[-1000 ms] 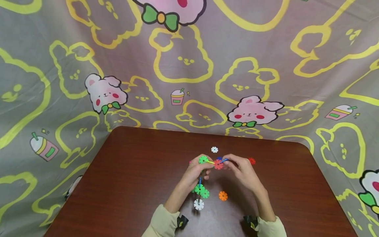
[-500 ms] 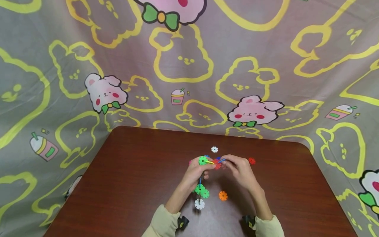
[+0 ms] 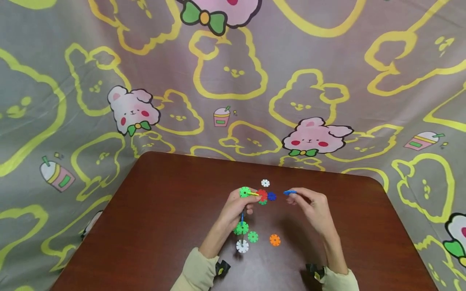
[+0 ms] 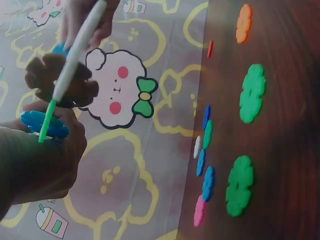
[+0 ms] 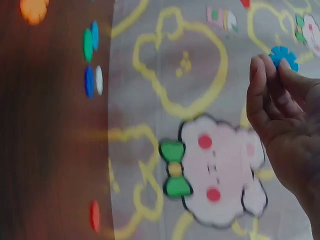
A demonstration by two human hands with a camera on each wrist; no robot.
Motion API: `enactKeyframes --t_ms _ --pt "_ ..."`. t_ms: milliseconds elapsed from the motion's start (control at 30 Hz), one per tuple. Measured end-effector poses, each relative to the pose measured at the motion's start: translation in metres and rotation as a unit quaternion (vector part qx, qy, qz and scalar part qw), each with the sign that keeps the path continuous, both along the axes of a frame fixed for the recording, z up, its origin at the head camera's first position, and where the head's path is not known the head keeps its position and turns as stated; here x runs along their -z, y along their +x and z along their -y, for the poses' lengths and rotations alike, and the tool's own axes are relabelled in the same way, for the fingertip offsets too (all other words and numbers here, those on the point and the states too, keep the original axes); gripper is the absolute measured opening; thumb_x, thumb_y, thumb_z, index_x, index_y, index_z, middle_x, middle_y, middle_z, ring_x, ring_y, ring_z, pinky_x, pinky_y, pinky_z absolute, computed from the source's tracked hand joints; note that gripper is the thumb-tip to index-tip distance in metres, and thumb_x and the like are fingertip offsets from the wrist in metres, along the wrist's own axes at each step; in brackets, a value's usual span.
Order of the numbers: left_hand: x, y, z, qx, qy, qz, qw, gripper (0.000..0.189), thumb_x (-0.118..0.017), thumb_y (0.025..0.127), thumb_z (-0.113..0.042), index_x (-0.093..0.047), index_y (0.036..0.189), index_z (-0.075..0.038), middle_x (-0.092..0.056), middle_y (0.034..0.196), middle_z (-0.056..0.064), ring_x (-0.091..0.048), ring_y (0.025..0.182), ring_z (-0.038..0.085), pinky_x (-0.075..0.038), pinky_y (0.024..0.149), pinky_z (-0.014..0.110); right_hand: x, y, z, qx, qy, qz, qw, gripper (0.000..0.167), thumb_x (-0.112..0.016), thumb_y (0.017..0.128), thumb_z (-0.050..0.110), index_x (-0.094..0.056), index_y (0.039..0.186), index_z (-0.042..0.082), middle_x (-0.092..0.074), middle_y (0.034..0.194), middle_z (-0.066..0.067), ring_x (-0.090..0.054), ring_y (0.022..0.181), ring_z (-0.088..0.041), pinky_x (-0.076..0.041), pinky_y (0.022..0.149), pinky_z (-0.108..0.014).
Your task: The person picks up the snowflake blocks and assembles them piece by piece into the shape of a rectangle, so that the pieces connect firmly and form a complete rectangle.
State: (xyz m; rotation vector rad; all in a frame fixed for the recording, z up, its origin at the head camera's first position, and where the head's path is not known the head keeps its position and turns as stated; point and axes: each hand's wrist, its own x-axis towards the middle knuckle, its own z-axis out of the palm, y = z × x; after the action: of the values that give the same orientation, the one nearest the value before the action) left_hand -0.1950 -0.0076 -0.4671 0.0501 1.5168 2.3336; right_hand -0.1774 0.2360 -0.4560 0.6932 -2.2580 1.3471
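Note:
In the head view my left hand (image 3: 233,208) holds a group of notched plastic discs. A green disc (image 3: 245,192), an edge-on yellow disc (image 3: 253,194) and a red disc (image 3: 262,195) show at its fingers. Below that hand hang an edge-on blue disc (image 3: 242,217), another green disc (image 3: 242,228) and a white disc (image 3: 242,246); the hand hides how they connect to the upper discs. My right hand (image 3: 316,208) pinches a separate blue disc (image 3: 290,192) between thumb and fingers, apart from the red one. The right wrist view also shows this blue disc (image 5: 283,57).
Loose discs lie on the brown table (image 3: 164,210): green (image 3: 253,237), orange (image 3: 274,240), dark blue (image 3: 271,196) and white (image 3: 265,183). A pink disc (image 4: 199,210) and a red disc (image 5: 95,216) appear in the wrist views. A patterned cloth (image 3: 251,101) stands behind the table.
My right hand has moved right, taking the blue disc away from the red disc that it was against. My left hand still holds its discs, shifted slightly left. The head view has tilted a little.

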Motion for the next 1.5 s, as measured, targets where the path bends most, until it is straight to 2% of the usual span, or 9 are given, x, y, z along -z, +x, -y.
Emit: enactKeyframes --t_ms 100,233,467,600,800,933,1067,1333,1500 --pt "0.002 0.0 -0.001 -0.022 0.02 0.0 0.9996 0.017 -0.071 0.091 0.0 -0.062 0.106 0.003 -0.056 0.073 0.0 -0.042 0.056 0.007 -0.038 0.051 0.017 0.001 0.002 0.016 0.005 0.009 0.016 0.9998 0.02 -0.072 0.088 -0.014 -0.076 0.104 -0.002 -0.076 0.085 -0.01 -0.073 0.072 -0.019 -0.058 0.07 -0.019" --pt "0.001 0.0 -0.004 -0.031 0.033 -0.001 0.999 0.02 -0.071 0.092 -0.002 -0.06 0.108 0.004 -0.054 0.072 -0.001 -0.042 0.056 0.007 -0.038 0.05 0.017 0.004 0.001 0.03 0.005 0.03 -0.002 0.9995 0.019 -0.074 0.087 -0.014 -0.076 0.103 -0.003 -0.076 0.088 -0.011 -0.074 0.073 -0.018 -0.057 0.072 -0.016" --pt "0.001 0.002 -0.006 -0.018 0.022 -0.004 0.9996 0.015 -0.071 0.093 -0.004 -0.062 0.104 0.001 -0.053 0.069 0.0 -0.043 0.056 0.007 -0.04 0.051 0.017 0.009 -0.003 0.038 0.016 0.055 -0.055 0.9968 0.023 -0.076 0.083 -0.016 -0.077 0.1 -0.002 -0.075 0.085 -0.006 -0.071 0.07 -0.016 -0.056 0.068 -0.014" --pt "0.002 0.002 -0.008 -0.001 0.022 -0.011 0.9997 0.014 -0.066 0.096 -0.005 -0.063 0.107 0.003 -0.054 0.071 0.001 -0.044 0.057 0.007 -0.039 0.05 0.017 0.008 -0.001 0.038 0.026 0.06 -0.062 0.9959 0.021 -0.075 0.083 -0.017 -0.076 0.098 -0.002 -0.074 0.083 -0.006 -0.071 0.068 -0.016 -0.056 0.066 -0.015" --pt "0.002 0.003 -0.01 0.017 0.07 -0.01 0.9974 0.022 -0.045 0.101 -0.016 -0.061 0.104 -0.001 -0.048 0.066 -0.002 -0.043 0.059 0.006 -0.033 0.051 0.016 0.007 -0.001 0.036 0.047 0.057 -0.041 0.9964 0.016 -0.074 0.086 -0.014 -0.075 0.095 -0.001 -0.073 0.079 -0.002 -0.07 0.066 -0.013 -0.056 0.063 -0.015" --pt "0.001 0.004 -0.01 0.019 0.09 0.008 0.9957 0.029 -0.039 0.107 -0.028 -0.059 0.098 -0.008 -0.049 0.063 -0.004 -0.045 0.058 0.005 -0.033 0.052 0.016 0.006 -0.002 0.036 0.045 0.056 -0.039 0.9967 0.016 -0.073 0.086 -0.015 -0.075 0.094 -0.001 -0.073 0.077 -0.002 -0.069 0.066 -0.013 -0.056 0.062 -0.015" --pt "0.001 0.005 -0.012 0.017 0.108 0.014 0.9939 0.027 -0.039 0.111 -0.025 -0.055 0.095 -0.009 -0.052 0.064 -0.004 -0.047 0.056 0.005 -0.035 0.05 0.016 0.007 -0.003 0.037 0.038 0.053 -0.056 0.9963 0.018 -0.073 0.085 -0.018 -0.074 0.094 -0.002 -0.072 0.077 -0.003 -0.069 0.065 -0.013 -0.056 0.061 -0.016" --pt "0.002 0.008 -0.015 0.009 0.086 -0.002 0.9962 0.026 -0.037 0.111 -0.02 -0.051 0.093 -0.01 -0.047 0.063 -0.004 -0.044 0.057 0.004 -0.033 0.05 0.015 0.009 -0.003 0.036 0.033 0.064 -0.081 0.9941 0.022 -0.074 0.082 -0.02 -0.073 0.094 -0.001 -0.07 0.074 -0.002 -0.067 0.064 -0.011 -0.054 0.059 -0.015" --pt "0.002 0.008 -0.017 0.001 0.084 0.001 0.9964 0.024 -0.039 0.112 -0.022 -0.051 0.095 -0.01 -0.05 0.064 -0.004 -0.046 0.058 0.003 -0.035 0.05 0.015 0.008 -0.002 0.033 0.034 0.065 -0.053 0.9959 0.02 -0.073 0.085 -0.017 -0.074 0.097 -0.001 -0.071 0.076 -0.002 -0.067 0.065 -0.011 -0.055 0.059 -0.017"
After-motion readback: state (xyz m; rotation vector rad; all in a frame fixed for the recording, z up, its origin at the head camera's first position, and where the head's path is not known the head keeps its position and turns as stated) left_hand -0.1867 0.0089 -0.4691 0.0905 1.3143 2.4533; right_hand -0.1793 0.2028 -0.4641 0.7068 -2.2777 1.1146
